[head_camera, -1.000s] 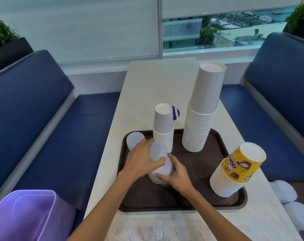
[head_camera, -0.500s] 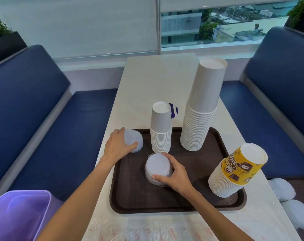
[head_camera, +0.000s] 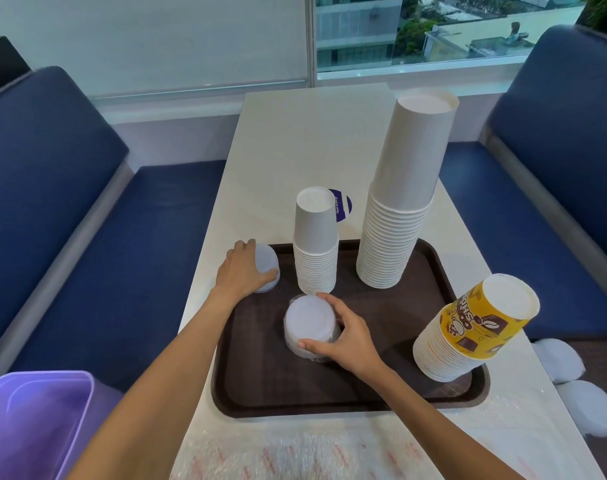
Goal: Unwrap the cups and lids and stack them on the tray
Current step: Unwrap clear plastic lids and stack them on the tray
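The yellow cup stack (head_camera: 475, 327) is the only one with printing: brown lettering that sits upside down and blurred, too unclear to read, with coffee-bean and square brown pictures around it. A round dark blue sticker (head_camera: 343, 207) on the bench (head_camera: 312, 140) behind the short white cup stack (head_camera: 316, 244) has a line of white writing too small to make out. The plastic wrap (head_camera: 330, 455) spread on the near end of the bench has faint red marks, also unreadable.

There are three cup stacks on the brown tray (head_camera: 330, 386), all upside down. The short white one and the tall white cup stack (head_camera: 402, 202) stand upright at the far side. The yellow one leans at the near right corner.

Two stacks of frosted lids are also on the tray. The left hand (head_camera: 245, 271) curls over the far lid stack (head_camera: 269, 268) at the far left corner. The right hand (head_camera: 347, 336) grips the near lid stack (head_camera: 307, 320) mid-tray, with fingers and thumb wrapped round its sides.

Two white bundles (head_camera: 560, 360) lie off the bench's right edge. One purple bin (head_camera: 28, 420) sits at the near left.
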A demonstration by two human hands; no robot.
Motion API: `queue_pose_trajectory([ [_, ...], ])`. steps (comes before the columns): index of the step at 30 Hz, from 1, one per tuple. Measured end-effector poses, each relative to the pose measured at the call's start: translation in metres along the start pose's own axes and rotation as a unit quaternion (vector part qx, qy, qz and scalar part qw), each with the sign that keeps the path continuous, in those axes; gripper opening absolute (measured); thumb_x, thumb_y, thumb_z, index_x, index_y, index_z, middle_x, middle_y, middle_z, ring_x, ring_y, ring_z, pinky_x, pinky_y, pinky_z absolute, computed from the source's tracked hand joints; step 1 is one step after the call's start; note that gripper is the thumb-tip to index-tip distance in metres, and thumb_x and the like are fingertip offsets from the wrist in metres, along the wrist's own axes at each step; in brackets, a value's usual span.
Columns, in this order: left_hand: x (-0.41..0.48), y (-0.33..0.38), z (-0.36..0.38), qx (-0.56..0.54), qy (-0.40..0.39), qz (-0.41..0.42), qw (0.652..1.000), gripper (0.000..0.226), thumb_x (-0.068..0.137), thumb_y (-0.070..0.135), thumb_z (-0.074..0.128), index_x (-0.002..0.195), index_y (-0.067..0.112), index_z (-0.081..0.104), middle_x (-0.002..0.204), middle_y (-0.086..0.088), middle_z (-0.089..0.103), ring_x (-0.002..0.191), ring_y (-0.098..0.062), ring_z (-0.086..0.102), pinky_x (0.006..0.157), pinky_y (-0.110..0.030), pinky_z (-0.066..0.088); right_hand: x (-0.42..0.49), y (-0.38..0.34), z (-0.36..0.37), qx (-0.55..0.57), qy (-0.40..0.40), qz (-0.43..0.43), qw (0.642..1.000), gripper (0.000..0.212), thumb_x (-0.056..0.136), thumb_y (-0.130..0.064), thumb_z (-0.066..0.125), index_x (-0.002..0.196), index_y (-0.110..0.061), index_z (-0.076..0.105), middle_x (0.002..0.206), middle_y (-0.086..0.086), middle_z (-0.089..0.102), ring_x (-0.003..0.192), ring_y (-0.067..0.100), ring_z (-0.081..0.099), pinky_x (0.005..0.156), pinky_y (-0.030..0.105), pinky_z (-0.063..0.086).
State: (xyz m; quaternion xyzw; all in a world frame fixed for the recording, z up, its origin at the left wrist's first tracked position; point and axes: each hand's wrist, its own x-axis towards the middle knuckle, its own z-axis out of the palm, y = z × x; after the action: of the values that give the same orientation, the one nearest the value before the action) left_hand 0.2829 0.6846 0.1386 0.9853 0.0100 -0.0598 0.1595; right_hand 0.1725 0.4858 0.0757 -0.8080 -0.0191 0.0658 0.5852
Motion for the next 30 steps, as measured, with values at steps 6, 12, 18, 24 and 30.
queue_pose_trajectory([
  [6, 0.001, -0.004, 0.003, -0.068, -0.026, -0.015, 0.997, 0.091, 0.075, 0.036, 0.077, 0.145, 0.012, 0.025, 0.144, -0.012, 0.035, 0.126, -0.032, 0.042, 0.100, -0.043, 0.041, -0.001, -0.001, 0.001, 0.001, -0.002, 0.005, 1.000, 0.086, 0.052, -0.058, 0.081, 0.128, -0.039, 0.045, 0.126, -0.023, 0.051, 0.119, 0.000, 0.046, 0.104, 0.028, 0.044],
  [12, 0.000, -0.001, 0.005, -0.123, -0.009, -0.039, 0.992, 0.101, 0.072, 0.038, 0.080, 0.148, 0.014, 0.020, 0.149, -0.011, 0.030, 0.132, -0.031, 0.037, 0.105, -0.043, 0.037, 0.000, 0.000, 0.000, -0.001, -0.005, 0.008, 1.000, 0.083, 0.054, -0.053, 0.083, 0.127, -0.041, 0.044, 0.128, -0.020, 0.051, 0.120, 0.004, 0.047, 0.104, 0.027, 0.043],
  [18, 0.000, 0.002, 0.007, -0.112, 0.006, -0.056, 0.992, 0.089, 0.077, 0.037, 0.076, 0.146, 0.011, 0.026, 0.144, -0.013, 0.035, 0.128, -0.031, 0.041, 0.102, -0.040, 0.038, 0.000, 0.001, 0.000, 0.005, -0.006, 0.007, 1.000, 0.082, 0.054, -0.053, 0.084, 0.125, -0.042, 0.045, 0.127, -0.021, 0.052, 0.120, 0.004, 0.047, 0.103, 0.026, 0.044],
  [24, -0.003, 0.001, 0.010, -0.146, 0.022, -0.051, 0.988, 0.104, 0.073, 0.041, 0.079, 0.150, 0.016, 0.013, 0.153, -0.011, 0.023, 0.137, -0.031, 0.029, 0.110, -0.046, 0.030, -0.001, -0.001, 0.000, -0.002, -0.008, 0.003, 1.000, 0.081, 0.061, -0.042, 0.087, 0.129, -0.036, 0.044, 0.128, -0.020, 0.050, 0.120, 0.002, 0.046, 0.104, 0.024, 0.043],
  [30, -0.034, 0.008, -0.003, -0.214, 0.129, -0.008, 0.968, 0.076, 0.087, 0.032, 0.066, 0.148, 0.016, 0.023, 0.153, -0.007, 0.027, 0.137, -0.025, 0.031, 0.110, -0.038, 0.030, -0.003, -0.004, 0.000, -0.026, -0.010, 0.001, 1.000, 0.088, 0.065, -0.045, 0.084, 0.139, -0.033, 0.038, 0.141, -0.013, 0.043, 0.129, 0.007, 0.039, 0.111, 0.034, 0.037],
])
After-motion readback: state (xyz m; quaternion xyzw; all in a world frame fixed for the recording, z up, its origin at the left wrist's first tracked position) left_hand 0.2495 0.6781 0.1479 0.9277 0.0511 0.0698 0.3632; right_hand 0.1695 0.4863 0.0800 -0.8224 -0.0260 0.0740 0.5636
